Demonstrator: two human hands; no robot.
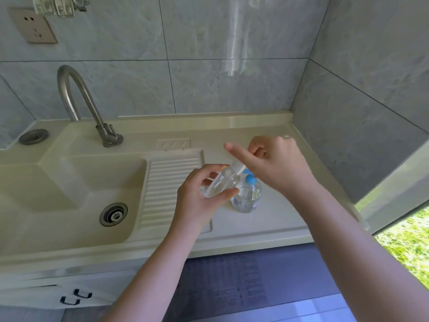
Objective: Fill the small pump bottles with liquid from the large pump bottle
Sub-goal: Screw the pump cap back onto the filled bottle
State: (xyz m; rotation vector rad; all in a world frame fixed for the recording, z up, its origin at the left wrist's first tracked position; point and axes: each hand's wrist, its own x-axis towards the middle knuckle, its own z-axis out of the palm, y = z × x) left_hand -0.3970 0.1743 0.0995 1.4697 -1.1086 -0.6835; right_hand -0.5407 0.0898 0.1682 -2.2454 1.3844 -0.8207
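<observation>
A large clear pump bottle [247,196] with a blue pump head [250,179] stands on the counter right of the ribbed drainboard. My left hand [199,196] grips a small clear bottle [224,182], tilted, just left of and above the large one. My right hand [276,163] is above the large bottle, fingers curled round the small bottle's white top [239,168], with the index finger stretched out to the left. The rest of the small bottle's pump is hidden by my hands.
A cream sink basin [69,201] with a metal drain [113,214] and a curved steel tap [76,96] lies to the left. The ribbed drainboard [167,182] is beside it. Tiled walls close the back and right; a window [406,240] is at the right.
</observation>
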